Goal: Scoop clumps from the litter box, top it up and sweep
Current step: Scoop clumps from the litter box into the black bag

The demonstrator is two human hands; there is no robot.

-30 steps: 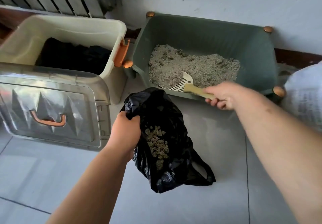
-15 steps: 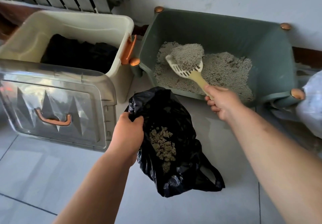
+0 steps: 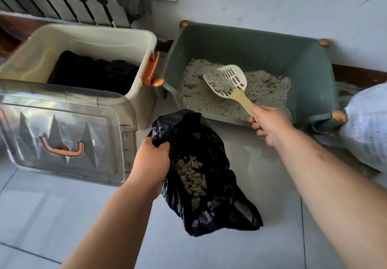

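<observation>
Pale floor tiles [image 3: 261, 185] below a white wall, seen from above. Gripping the handle of a cream scoop [image 3: 237, 78] with the right hand [image 3: 270, 126], fingers curled round it. Holding the scoop inside the green litter box [image 3: 272, 55], over the grey litter [image 3: 270, 88], bowl tilted and part-filled with litter, slots on one side showing bare; touching the bed or not, cannot tell. Clutching the rim of a black bag [image 3: 209, 143] with the left hand [image 3: 150, 162], fingers curled into the plastic. Resting the bag on the tiles just in front of the litter box, mouth gaping, brownish clumps [image 3: 191, 176] lying inside. Sitting left of the litter box: a cream bin [image 3: 94, 38] with dark contents, a clear lid [image 3: 62, 134] lying against its front. Showing at the right edge: a white sack [image 3: 368, 130].
</observation>
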